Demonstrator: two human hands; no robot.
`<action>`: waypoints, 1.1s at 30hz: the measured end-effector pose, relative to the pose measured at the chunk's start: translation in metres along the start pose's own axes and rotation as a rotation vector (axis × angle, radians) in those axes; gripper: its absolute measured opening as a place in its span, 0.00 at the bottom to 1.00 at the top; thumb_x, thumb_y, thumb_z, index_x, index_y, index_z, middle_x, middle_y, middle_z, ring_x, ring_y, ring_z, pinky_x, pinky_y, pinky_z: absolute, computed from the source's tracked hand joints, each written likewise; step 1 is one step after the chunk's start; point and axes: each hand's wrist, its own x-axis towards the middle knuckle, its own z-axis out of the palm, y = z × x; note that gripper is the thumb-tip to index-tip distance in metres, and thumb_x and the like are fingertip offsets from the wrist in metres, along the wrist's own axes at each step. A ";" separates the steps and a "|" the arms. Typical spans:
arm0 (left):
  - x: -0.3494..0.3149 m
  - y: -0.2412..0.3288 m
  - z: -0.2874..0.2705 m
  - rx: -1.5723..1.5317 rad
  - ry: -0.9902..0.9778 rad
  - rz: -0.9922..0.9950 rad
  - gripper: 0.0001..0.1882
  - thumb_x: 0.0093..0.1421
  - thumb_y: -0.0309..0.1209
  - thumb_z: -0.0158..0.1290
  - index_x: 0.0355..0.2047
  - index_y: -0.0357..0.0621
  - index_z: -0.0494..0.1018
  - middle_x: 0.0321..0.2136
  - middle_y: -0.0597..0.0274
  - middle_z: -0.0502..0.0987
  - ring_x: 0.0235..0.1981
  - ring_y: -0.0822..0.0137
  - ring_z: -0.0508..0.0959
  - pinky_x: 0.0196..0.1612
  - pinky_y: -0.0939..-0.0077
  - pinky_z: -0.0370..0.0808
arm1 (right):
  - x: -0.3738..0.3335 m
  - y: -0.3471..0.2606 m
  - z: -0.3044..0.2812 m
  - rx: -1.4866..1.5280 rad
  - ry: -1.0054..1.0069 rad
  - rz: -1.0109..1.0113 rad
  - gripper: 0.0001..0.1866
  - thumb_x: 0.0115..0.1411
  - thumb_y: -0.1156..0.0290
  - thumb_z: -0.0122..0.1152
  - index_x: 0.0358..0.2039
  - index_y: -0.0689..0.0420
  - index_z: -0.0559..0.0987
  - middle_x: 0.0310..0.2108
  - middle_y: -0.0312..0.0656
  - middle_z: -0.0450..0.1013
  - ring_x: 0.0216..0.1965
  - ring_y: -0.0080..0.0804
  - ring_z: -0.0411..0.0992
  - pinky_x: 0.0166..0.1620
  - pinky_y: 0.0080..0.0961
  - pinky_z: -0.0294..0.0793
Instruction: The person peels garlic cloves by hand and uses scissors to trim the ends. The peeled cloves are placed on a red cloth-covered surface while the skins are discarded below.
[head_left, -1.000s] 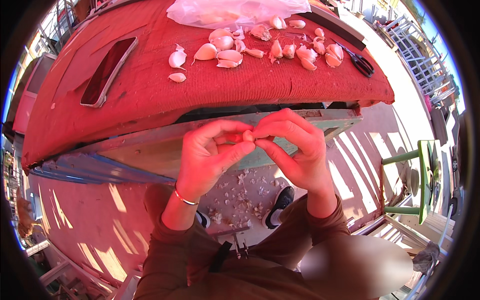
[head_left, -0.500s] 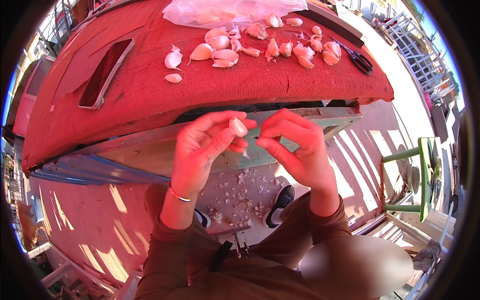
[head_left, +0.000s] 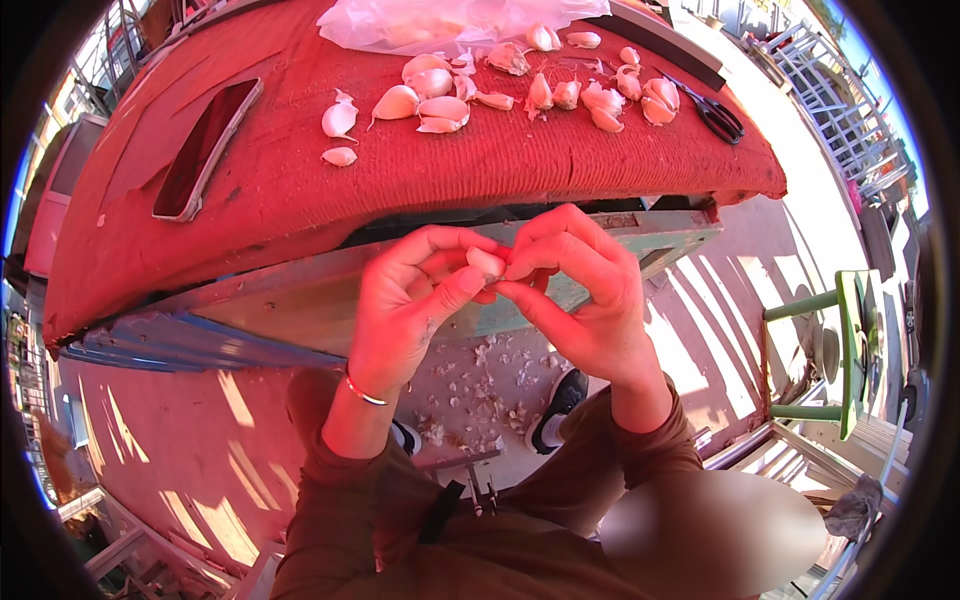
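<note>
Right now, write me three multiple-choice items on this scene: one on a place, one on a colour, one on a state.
1. Where do the scissors lie?
A. On the floor by the shoes
B. On the table's right end, beside the garlic cloves
C. On top of the phone

2. What colour is the cloth that covers the table?
A. Red
B. Green
C. White

3. How is the garlic clove held?
A. It lies loose on the table
B. The right hand alone holds it
C. Both hands pinch it between their fingertips

Answers:
1. B: the scissors rest near the right edge, next to the scattered cloves.
2. A: the cloth is red across the whole top.
3. C: the left hand and the right hand meet on the clove in front of the table edge.
</note>
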 end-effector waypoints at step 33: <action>-0.002 -0.001 0.004 0.156 0.089 0.153 0.09 0.69 0.23 0.61 0.46 0.31 0.77 0.47 0.55 0.80 0.42 0.71 0.82 0.49 0.73 0.80 | 0.002 0.001 -0.004 0.165 -0.043 0.065 0.10 0.56 0.86 0.67 0.38 0.64 0.78 0.45 0.47 0.77 0.41 0.33 0.81 0.44 0.28 0.82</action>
